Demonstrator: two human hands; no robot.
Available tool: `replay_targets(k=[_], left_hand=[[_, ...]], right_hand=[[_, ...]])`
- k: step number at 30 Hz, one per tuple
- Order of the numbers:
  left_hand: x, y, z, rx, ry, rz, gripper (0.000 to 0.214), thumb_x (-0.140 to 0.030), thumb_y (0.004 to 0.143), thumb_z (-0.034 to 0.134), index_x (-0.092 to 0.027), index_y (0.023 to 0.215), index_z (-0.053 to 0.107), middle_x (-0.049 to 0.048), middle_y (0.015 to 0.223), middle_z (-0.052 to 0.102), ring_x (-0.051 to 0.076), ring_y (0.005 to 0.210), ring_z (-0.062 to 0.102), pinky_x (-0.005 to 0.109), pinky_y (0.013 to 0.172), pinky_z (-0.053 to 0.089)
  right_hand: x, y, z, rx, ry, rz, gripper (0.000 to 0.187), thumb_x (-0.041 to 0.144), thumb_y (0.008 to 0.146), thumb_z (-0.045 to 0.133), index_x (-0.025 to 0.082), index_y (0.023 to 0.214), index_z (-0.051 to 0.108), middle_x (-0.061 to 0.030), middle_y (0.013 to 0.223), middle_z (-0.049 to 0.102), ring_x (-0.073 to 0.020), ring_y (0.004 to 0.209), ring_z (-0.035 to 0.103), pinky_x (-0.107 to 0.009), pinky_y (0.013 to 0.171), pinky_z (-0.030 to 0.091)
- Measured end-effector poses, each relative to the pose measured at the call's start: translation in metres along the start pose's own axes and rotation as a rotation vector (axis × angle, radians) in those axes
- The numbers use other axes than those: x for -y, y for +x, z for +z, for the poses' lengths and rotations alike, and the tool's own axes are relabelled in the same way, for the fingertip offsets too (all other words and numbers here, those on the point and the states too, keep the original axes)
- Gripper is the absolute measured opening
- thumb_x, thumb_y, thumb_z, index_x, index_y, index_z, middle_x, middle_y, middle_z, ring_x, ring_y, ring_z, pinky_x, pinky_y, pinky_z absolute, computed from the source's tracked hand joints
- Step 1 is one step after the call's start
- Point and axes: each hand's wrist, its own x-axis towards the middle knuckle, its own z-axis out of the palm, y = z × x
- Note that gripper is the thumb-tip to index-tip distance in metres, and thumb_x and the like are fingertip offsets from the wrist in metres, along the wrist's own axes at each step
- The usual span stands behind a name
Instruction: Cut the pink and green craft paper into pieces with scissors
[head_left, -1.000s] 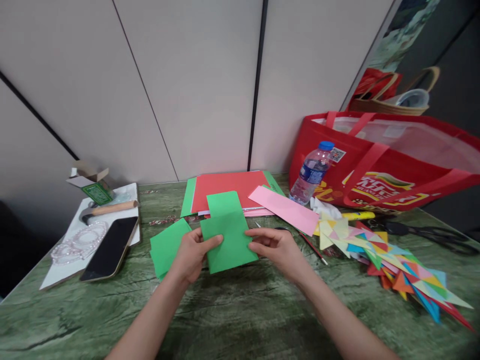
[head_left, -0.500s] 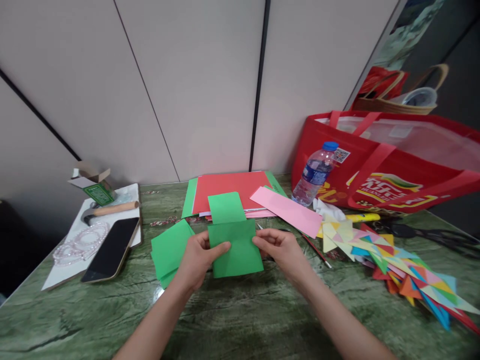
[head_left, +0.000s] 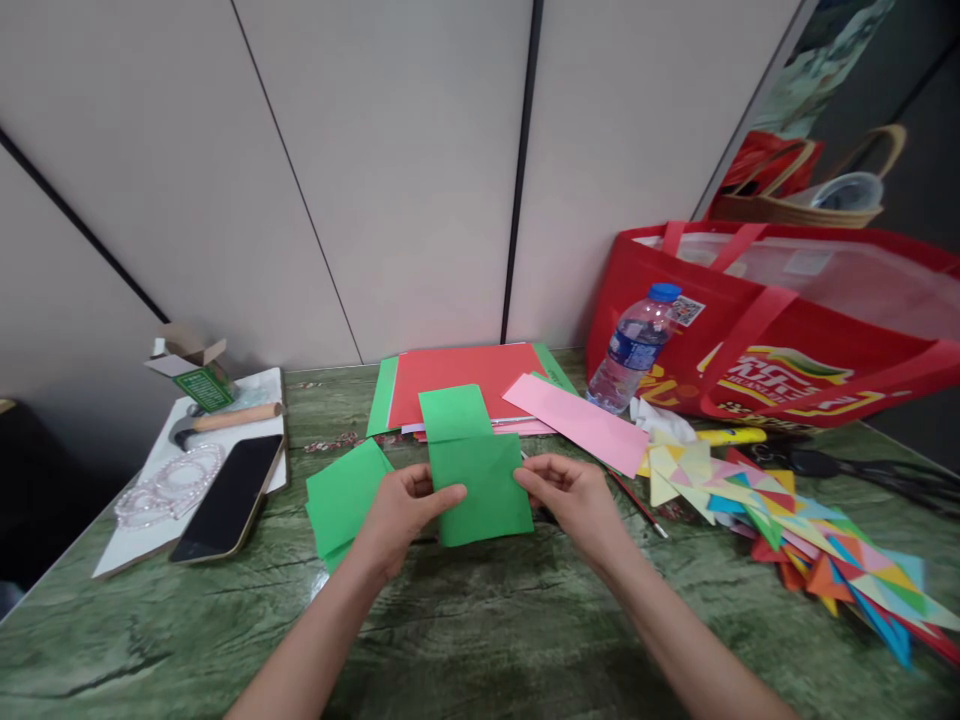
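Note:
A square sheet of green paper (head_left: 484,490) is held up over the table between both hands. My left hand (head_left: 405,515) pinches its left edge, thumb in front and fingers behind. On the right edge, my right hand (head_left: 566,495) grips it between thumb and fingertips. Behind its top edge a lighter green paper piece (head_left: 454,412) overlaps the coloured stack. Left of my left hand lies a small pile of green paper squares (head_left: 346,495). A pink paper strip (head_left: 577,422) rests beyond my right hand, with a pencil (head_left: 637,503) beside it.
Red paper (head_left: 472,370) tops a stack by the wall. On the left are a phone (head_left: 229,497), hammer (head_left: 232,417), bead strings (head_left: 172,485) and green box (head_left: 202,380). To the right stand a water bottle (head_left: 634,350), red bag (head_left: 787,330), folded paper pieces (head_left: 817,530) and scissors (head_left: 817,463).
The held green paper has shifted slightly to the right and tilted a little, with both hands keeping their hold. The view has moved slightly.

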Motion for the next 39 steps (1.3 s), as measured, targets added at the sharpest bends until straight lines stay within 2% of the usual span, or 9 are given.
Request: replay_targets(k=[4, 9, 14, 18, 22, 28, 32, 35, 39], left_hand=[[0.0, 0.001, -0.001, -0.099, 0.055, 0.044, 0.023, -0.028, 0.049, 0.079, -0.014, 0.06, 0.064, 0.0018, 0.061, 0.067, 0.015, 0.059, 0.058, 0.026, 0.06, 0.044], [0.004, 0.003, -0.003, -0.212, 0.137, 0.142, 0.034, -0.029, 0.047, 0.079, -0.016, 0.043, 0.048, -0.0075, 0.04, 0.044, 0.007, 0.043, 0.039, 0.021, 0.045, 0.028], [0.004, 0.004, -0.005, -0.202, 0.13, 0.166, 0.031, -0.026, 0.046, 0.079, -0.015, 0.042, 0.051, -0.0071, 0.04, 0.046, 0.007, 0.042, 0.04, 0.02, 0.044, 0.029], [-0.003, 0.001, -0.005, -0.065, 0.064, 0.107, 0.021, -0.024, 0.05, 0.079, -0.015, 0.067, 0.07, 0.0022, 0.066, 0.07, 0.016, 0.062, 0.06, 0.027, 0.062, 0.046], [-0.006, -0.001, -0.005, 0.031, -0.002, 0.097, 0.026, -0.028, 0.058, 0.075, -0.015, 0.081, 0.072, 0.0065, 0.077, 0.072, 0.021, 0.074, 0.063, 0.032, 0.072, 0.047], [-0.002, 0.001, -0.006, -0.018, -0.012, 0.095, 0.024, -0.034, 0.056, 0.076, -0.013, 0.066, 0.07, 0.0047, 0.061, 0.067, 0.018, 0.062, 0.058, 0.029, 0.061, 0.046], [0.001, 0.003, -0.005, -0.138, -0.003, 0.148, 0.027, -0.035, 0.053, 0.077, -0.014, 0.048, 0.06, -0.0032, 0.045, 0.05, 0.008, 0.046, 0.042, 0.021, 0.046, 0.034], [0.001, 0.003, -0.004, -0.186, -0.009, 0.192, 0.035, -0.035, 0.051, 0.077, -0.015, 0.04, 0.05, -0.0071, 0.04, 0.038, 0.005, 0.043, 0.031, 0.019, 0.042, 0.026], [0.0, 0.002, -0.005, -0.145, 0.021, 0.19, 0.028, -0.034, 0.054, 0.076, -0.015, 0.046, 0.057, -0.0049, 0.044, 0.046, 0.007, 0.045, 0.037, 0.021, 0.045, 0.029]], right_hand=[[-0.001, 0.001, -0.002, -0.012, -0.01, -0.03, 0.023, 0.038, 0.057, 0.072, 0.016, 0.062, 0.064, 0.0022, 0.049, 0.055, -0.0096, 0.045, 0.046, -0.023, 0.044, 0.04], [0.002, 0.001, -0.002, -0.013, -0.034, -0.056, 0.026, 0.04, 0.057, 0.073, 0.017, 0.061, 0.063, 0.0018, 0.049, 0.056, -0.0105, 0.044, 0.047, -0.024, 0.044, 0.041], [0.004, 0.0, -0.002, -0.004, -0.05, -0.071, 0.029, 0.043, 0.056, 0.072, 0.017, 0.061, 0.063, 0.0018, 0.048, 0.055, -0.011, 0.044, 0.047, -0.025, 0.044, 0.04], [0.001, 0.0, -0.003, -0.01, -0.067, -0.097, 0.027, 0.042, 0.059, 0.071, 0.017, 0.061, 0.062, 0.0012, 0.051, 0.056, -0.0109, 0.046, 0.046, -0.024, 0.044, 0.037], [0.0, 0.0, -0.003, 0.001, -0.08, -0.087, 0.026, 0.042, 0.059, 0.071, 0.017, 0.06, 0.062, 0.0011, 0.051, 0.056, -0.0112, 0.046, 0.046, -0.024, 0.045, 0.038], [0.0, 0.0, -0.002, 0.013, -0.085, -0.083, 0.026, 0.041, 0.059, 0.07, 0.017, 0.06, 0.062, 0.0015, 0.051, 0.055, -0.0104, 0.046, 0.045, -0.024, 0.044, 0.036], [0.0, -0.001, -0.001, 0.02, -0.087, -0.078, 0.025, 0.041, 0.06, 0.07, 0.017, 0.061, 0.062, 0.0021, 0.05, 0.054, -0.0101, 0.045, 0.044, -0.023, 0.044, 0.036], [0.001, -0.001, -0.001, 0.021, -0.097, -0.075, 0.027, 0.043, 0.059, 0.07, 0.017, 0.061, 0.062, 0.0024, 0.049, 0.053, -0.0105, 0.045, 0.045, -0.024, 0.044, 0.037], [0.001, -0.001, -0.001, 0.019, -0.096, -0.073, 0.029, 0.045, 0.059, 0.07, 0.017, 0.06, 0.062, 0.0023, 0.049, 0.053, -0.0107, 0.045, 0.045, -0.024, 0.044, 0.038]])
